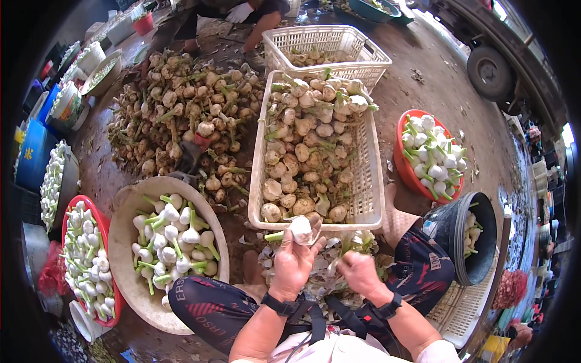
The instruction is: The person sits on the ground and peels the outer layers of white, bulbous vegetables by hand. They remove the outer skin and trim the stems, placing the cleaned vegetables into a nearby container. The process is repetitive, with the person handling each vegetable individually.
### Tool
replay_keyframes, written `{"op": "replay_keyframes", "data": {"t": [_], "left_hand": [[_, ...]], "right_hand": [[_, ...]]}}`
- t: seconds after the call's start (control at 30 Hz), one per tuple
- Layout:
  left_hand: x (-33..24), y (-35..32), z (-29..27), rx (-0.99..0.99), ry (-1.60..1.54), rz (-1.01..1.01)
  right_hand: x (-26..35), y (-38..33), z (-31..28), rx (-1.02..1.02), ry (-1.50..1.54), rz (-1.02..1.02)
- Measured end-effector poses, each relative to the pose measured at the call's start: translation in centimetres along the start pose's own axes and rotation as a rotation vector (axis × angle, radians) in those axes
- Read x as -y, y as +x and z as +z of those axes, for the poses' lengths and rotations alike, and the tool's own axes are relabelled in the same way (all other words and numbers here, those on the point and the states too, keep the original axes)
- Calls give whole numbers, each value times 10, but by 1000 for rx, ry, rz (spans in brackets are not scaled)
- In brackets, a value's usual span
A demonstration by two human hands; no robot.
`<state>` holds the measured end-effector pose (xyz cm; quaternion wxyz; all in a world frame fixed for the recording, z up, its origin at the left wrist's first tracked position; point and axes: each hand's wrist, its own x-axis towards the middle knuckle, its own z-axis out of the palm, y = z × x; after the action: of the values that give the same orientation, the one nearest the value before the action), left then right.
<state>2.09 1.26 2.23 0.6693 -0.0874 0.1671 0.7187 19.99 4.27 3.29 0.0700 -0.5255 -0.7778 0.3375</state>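
My left hand (pixel 292 266) grips a white garlic bulb (pixel 301 230) whose green stem points left, just past the near rim of a cream plastic crate (pixel 319 226). Apart from it, my right hand (pixel 361 275) is closed with the fingers curled in; whatever is in them is hidden. Under both hands, between my knees, lies a heap of peeled garlic skins (pixel 324 260). Unpeeled, soil-stained garlic bulbs (pixel 302 151) fill much of the crate. At my left knee, a wide beige basin (pixel 124 242) holds cleaned white bulbs with short green stems.
A big pile of dirty garlic (pixel 181 103) spreads beyond the basin. Red basins of white garlic stand left (pixel 111 290) and right (pixel 402 154). Near my right knee a black bucket (pixel 484 242) lies tilted. Another crate (pixel 369 51), a person's gloved hand (pixel 240 12) and a vehicle wheel (pixel 491 74) are farther off.
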Motion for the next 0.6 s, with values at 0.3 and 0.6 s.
{"op": "replay_keyframes", "data": {"t": [0.3,0.6], "left_hand": [[25,1,-2,-152,377,254],[7,-3,6,-85,398,64]], "right_hand": [[53,36,-1,-230,76,-335],[12,58,-39,-458,464,167]]}}
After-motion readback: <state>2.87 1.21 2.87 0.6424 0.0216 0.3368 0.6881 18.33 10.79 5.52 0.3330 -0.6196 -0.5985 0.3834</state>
